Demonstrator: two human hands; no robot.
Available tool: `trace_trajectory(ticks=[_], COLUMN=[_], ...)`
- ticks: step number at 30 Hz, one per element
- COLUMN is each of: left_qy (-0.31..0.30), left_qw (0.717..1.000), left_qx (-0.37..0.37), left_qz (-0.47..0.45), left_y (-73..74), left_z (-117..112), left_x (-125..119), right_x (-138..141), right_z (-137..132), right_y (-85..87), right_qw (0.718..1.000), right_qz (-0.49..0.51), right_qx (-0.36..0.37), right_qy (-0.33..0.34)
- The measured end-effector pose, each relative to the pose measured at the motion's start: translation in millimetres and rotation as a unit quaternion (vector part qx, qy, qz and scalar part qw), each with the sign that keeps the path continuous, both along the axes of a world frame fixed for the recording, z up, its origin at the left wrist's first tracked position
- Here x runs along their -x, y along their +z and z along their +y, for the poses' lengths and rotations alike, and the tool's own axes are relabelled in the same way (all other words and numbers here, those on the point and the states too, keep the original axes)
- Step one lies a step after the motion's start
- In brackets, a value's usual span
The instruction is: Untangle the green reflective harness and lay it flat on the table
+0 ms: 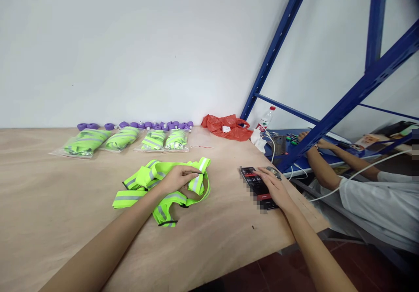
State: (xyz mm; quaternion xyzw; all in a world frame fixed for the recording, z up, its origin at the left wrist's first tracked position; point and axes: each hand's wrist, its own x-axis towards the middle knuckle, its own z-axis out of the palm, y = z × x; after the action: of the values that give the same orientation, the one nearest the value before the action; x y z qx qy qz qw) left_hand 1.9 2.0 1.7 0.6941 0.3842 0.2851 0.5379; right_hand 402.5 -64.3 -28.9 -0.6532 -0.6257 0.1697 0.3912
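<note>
A neon yellow reflective strap (163, 199) with grey-silver stripes and black sliders lies in loose loops on the wooden table. My left hand (179, 179) reaches into it from the left, fingers closed on a raised piece near a black slider; part of the grip is hidden. Over at the table's right side, my right hand (272, 188) rests across the edge of a black phone (260, 191), fingers stretched out. The phone's screen shows a running timer and a red band. Just beyond those fingertips sits a small round metallic object (274, 172).
Clear bags of folded neon straps (87, 142) line the back, before several purple objects (134, 125). A red plastic bag (225, 127), a bottle (266, 118) and a blue metal frame (347, 93) stand right. Beyond, another person's arms (322, 165) rest at a blue surface.
</note>
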Motion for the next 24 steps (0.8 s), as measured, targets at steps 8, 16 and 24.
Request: trace_trajectory(ticks=[8, 16, 24], left_qy=[0.011, 0.011, 0.003], left_qw=[1.000, 1.000, 1.000], left_qx=[0.020, -0.009, -0.007], left_qz=[0.006, 0.003, 0.015], left_y=[-0.1, -7.6, -3.4], left_z=[-0.1, 4.8, 2.2], left_x=[-1.2, -0.5, 0.4], right_x=[-1.5, -0.9, -0.9], right_z=[0.3, -0.2, 0.3], right_y=[0.0, 1.4, 0.8], right_qw=[1.000, 1.000, 1.000], right_qz=[-0.015, -0.016, -0.001], right_qx=[0.005, 0.001, -0.001], right_qy=[0.007, 0.013, 0.002])
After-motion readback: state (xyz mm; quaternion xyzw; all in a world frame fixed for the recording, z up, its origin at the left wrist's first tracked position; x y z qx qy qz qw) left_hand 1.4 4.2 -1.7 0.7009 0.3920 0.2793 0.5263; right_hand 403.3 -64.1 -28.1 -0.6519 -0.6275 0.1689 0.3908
